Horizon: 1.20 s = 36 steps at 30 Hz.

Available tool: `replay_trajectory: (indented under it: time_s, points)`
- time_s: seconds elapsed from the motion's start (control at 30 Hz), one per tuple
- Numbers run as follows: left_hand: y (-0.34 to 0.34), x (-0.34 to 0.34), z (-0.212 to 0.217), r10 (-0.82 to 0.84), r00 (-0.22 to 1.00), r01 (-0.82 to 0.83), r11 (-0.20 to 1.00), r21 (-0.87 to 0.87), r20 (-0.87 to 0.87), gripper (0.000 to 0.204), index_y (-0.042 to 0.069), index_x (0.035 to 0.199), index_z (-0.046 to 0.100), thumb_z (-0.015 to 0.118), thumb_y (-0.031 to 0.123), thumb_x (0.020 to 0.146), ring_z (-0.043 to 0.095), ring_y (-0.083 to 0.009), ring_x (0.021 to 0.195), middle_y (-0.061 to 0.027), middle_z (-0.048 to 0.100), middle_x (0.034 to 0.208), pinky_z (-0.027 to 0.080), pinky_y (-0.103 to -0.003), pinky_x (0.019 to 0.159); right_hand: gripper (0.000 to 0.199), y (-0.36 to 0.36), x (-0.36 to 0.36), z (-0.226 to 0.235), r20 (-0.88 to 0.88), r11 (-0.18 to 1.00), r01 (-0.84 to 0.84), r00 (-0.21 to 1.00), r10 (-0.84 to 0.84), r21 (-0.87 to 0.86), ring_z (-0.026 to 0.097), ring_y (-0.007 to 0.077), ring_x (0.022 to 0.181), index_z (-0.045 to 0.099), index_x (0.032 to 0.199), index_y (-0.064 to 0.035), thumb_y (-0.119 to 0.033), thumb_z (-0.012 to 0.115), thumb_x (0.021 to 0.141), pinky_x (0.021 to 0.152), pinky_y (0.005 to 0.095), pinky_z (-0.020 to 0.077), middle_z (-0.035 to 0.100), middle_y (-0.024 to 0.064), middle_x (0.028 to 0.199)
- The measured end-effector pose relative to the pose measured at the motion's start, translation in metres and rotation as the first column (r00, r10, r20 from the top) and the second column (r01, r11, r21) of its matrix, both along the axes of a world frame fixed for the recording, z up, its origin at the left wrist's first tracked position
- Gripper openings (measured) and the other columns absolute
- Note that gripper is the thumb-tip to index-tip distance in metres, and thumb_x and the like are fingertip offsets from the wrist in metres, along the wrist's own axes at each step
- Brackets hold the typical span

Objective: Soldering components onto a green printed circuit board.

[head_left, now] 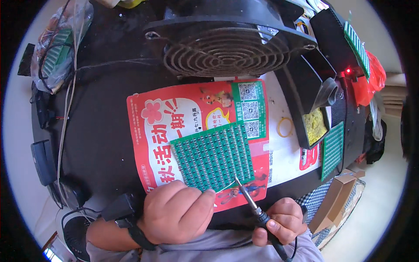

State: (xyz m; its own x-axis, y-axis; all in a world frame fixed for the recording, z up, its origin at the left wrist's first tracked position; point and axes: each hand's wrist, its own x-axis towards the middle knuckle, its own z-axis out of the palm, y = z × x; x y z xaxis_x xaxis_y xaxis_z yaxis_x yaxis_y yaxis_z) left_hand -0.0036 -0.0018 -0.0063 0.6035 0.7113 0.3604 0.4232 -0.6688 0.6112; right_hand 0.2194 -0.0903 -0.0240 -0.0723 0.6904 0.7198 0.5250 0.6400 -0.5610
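A green circuit board panel (212, 153), covered in rows of tiny parts, lies on a red and white printed sheet (146, 131). My right hand (283, 220) is wrapped round the dark handle of a soldering iron (249, 198). The iron slants up to the left, its tip at the panel's lower right edge. Closed in a pinch, my left hand (179, 214) rests by the panel's lower left edge. A thin pale strand of solder wire (226, 187) runs from its fingertips toward the iron's tip. My curled left fingers hide the rest of the strand.
Beyond the panel stands a black fan (227, 54) with a round grille. To its right sits a dark holder with a yellow cleaning pad (315, 125). Another green board (333, 150) lies at the right edge, above a cardboard box (334, 203). Cables (65, 126) run down the left side.
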Motion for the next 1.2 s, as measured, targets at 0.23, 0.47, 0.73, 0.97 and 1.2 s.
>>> replay_trajectory:
  time_s: [0.23,0.47,0.73,0.97,1.2]
  points:
    - [0.0,0.0005,-0.0014,-0.005,1.0,0.005,1.0,0.008,0.026,0.022,-0.002,0.085,0.064,0.07,-0.001,0.063,0.052,-0.0201,0.05,-0.0054,0.057,0.064,0.044,-0.03,0.046,0.02,0.0025,-0.0013,0.0013,-0.008,1.0,0.027,1.0,-0.027,-0.014,0.046,0.0132,0.051,0.058,0.08,-0.0043,-0.012,0.072,0.066,0.042,0.0242,0.0386,0.049,0.0002,0.061]
    - [0.0003,-0.0017,-0.0013,-0.028,1.0,0.028,1.0,0.0,-0.001,0.023,-0.001,0.085,0.064,0.07,-0.001,0.063,0.052,-0.02,0.05,-0.0052,0.057,0.065,0.043,-0.031,0.045,0.02,0.0006,0.0004,-0.0055,-0.056,0.999,0.012,0.998,-0.01,0.03,0.046,0.0129,0.052,0.057,0.078,-0.0048,-0.012,0.072,0.066,0.042,0.0243,0.0397,0.048,-0.0001,0.06]
    - [0.0021,-0.0022,-0.0004,-0.049,0.999,0.049,0.999,-0.016,-0.014,0.025,-0.001,0.087,0.065,0.071,0.0,0.063,0.053,-0.0201,0.051,-0.0054,0.057,0.066,0.043,-0.03,0.046,0.018,0.0004,0.0002,-0.005,-0.071,0.999,0.01,0.997,-0.007,0.048,0.044,0.0127,0.05,0.055,0.077,-0.0041,-0.013,0.069,0.069,0.04,0.0234,0.0377,0.046,0.0008,0.06]
    - [0.0023,-0.0028,-0.0004,-0.054,0.999,0.054,0.999,0.005,-0.004,0.028,-0.001,0.089,0.065,0.073,0.0,0.062,0.053,-0.0199,0.053,-0.0059,0.057,0.07,0.044,-0.03,0.046,0.021,0.0005,0.003,-0.0037,-0.088,0.999,-0.024,0.996,0.027,0.028,0.046,0.0127,0.052,0.056,0.08,-0.0049,-0.012,0.071,0.068,0.042,0.0234,0.0409,0.048,0.0007,0.062]
    - [0.0023,-0.0015,-0.0005,-0.03,0.999,0.03,1.0,0.002,0.027,0.027,0.0,0.088,0.066,0.072,0.0,0.062,0.053,-0.0199,0.053,-0.0054,0.056,0.07,0.043,-0.03,0.046,0.021,-0.0011,0.0075,-0.0018,-0.076,0.997,-0.065,0.995,0.063,-0.029,0.048,0.0142,0.053,0.056,0.082,-0.0038,-0.011,0.071,0.069,0.042,0.0242,0.0416,0.049,0.0019,0.066]
